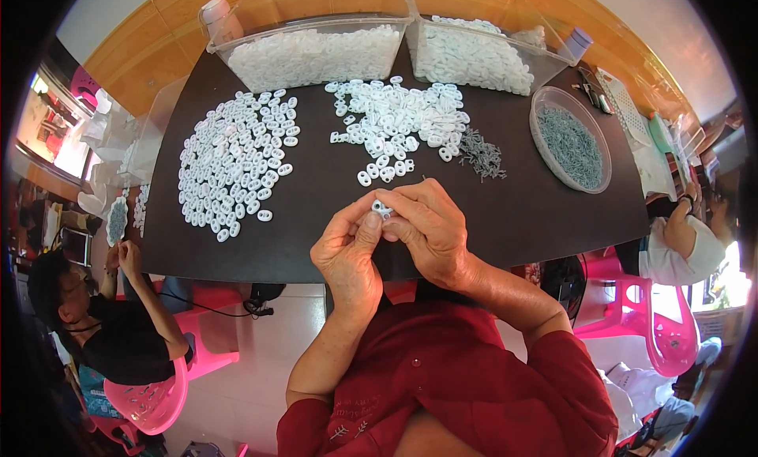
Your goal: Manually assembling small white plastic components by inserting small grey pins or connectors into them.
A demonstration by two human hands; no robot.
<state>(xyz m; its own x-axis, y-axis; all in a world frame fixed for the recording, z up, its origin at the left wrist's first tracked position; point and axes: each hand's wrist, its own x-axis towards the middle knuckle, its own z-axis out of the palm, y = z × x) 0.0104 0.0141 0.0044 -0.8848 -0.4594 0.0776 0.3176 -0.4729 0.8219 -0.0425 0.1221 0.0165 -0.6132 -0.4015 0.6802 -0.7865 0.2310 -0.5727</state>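
Note:
Over the table's near edge, both my hands meet around a small white oval plastic piece [382,209] with two round holes. My left hand [351,255] pinches it between thumb and fingers. From the other side, my right hand [430,232] closes on the same piece, its fingertips partly hiding it. Whether a screw sits in it I cannot tell. Just beyond my hands lies a loose heap of similar white pieces [403,117], with a small pile of grey screws [482,155] at its right. A wide spread of white oval pieces [229,161] covers the left side.
Two clear bins, a left one [312,31] and a right one [545,56], hold white pieces at the back. A round tub [539,135] of grey screws stands right. Pink [221,21] and purple [576,44] bottles flank the bins. People sit left [118,323] and right [683,248].

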